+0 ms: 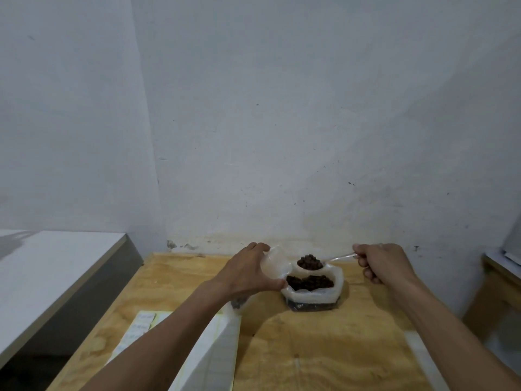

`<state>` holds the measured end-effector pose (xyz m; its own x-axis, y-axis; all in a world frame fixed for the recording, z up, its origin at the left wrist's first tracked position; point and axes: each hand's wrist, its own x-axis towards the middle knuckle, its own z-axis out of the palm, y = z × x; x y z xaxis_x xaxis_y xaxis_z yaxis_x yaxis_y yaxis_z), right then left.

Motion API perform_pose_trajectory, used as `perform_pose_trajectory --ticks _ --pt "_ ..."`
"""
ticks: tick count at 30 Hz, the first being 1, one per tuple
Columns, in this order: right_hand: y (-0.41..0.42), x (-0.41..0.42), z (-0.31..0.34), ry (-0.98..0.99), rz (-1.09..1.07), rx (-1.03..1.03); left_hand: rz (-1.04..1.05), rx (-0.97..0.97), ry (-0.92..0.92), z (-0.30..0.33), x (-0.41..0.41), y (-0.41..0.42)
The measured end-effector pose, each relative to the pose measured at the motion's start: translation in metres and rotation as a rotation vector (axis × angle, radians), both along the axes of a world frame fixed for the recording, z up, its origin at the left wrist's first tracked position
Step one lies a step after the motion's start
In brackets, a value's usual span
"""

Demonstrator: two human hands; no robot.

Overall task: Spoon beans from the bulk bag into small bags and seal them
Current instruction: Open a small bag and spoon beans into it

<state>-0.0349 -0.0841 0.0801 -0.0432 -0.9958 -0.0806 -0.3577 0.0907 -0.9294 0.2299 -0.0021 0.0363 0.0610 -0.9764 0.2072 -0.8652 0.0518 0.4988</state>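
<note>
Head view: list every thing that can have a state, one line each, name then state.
Bulk bag: open, rim rolled down, beans inside, standing on the table.
Spoon: loaded with beans, held above the bulk bag.
Small bag: unsealed, held up beside the spoon.
Left hand: grips the small bag.
Right hand: grips the spoon handle.

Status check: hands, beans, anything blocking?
Left hand grips small bag, mouth open. Right hand pinches spoon, loaded, above bulk bag. Path from spoon to small bag unobstructed.
</note>
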Motion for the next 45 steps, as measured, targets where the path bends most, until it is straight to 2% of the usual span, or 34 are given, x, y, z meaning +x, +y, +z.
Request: perform_pose_trajectory --ticks 6,12,18,23,27,29,37,40,45 --pt "0.006 0.021 0.014 -0.010 0.062 -0.132 -0.007 -0.008 -0.001 -0.001 -0.005 -0.003" --pt "0.028 0.044 0.024 0.200 0.221 -0.485 -0.006 -0.020 -0.002 0.000 -0.008 -0.003" --pt "0.016 0.026 0.030 0.342 0.119 -0.614 0.023 -0.009 0.006 -0.001 -0.003 -0.002" --pt "0.005 0.006 0.000 0.539 0.100 -0.552 0.004 0.023 -0.057 -0.003 -0.007 -0.004" --pt "0.005 0.001 -0.028 0.577 0.097 -0.496 0.011 0.014 -0.103 -0.005 -0.010 -0.007" --pt "0.004 0.003 -0.038 0.523 0.099 -0.434 0.015 0.011 -0.108 -0.005 -0.010 -0.008" --pt "0.000 0.015 -0.056 0.107 0.006 -0.009 0.018 0.011 -0.071 -0.004 -0.004 -0.003" --pt "-0.006 0.007 -0.046 0.012 -0.002 0.059 0.015 0.016 -0.042 -0.001 0.004 -0.001" --pt "-0.009 0.002 -0.027 -0.010 0.021 0.035 0.011 0.039 -0.048 0.000 0.005 -0.001"
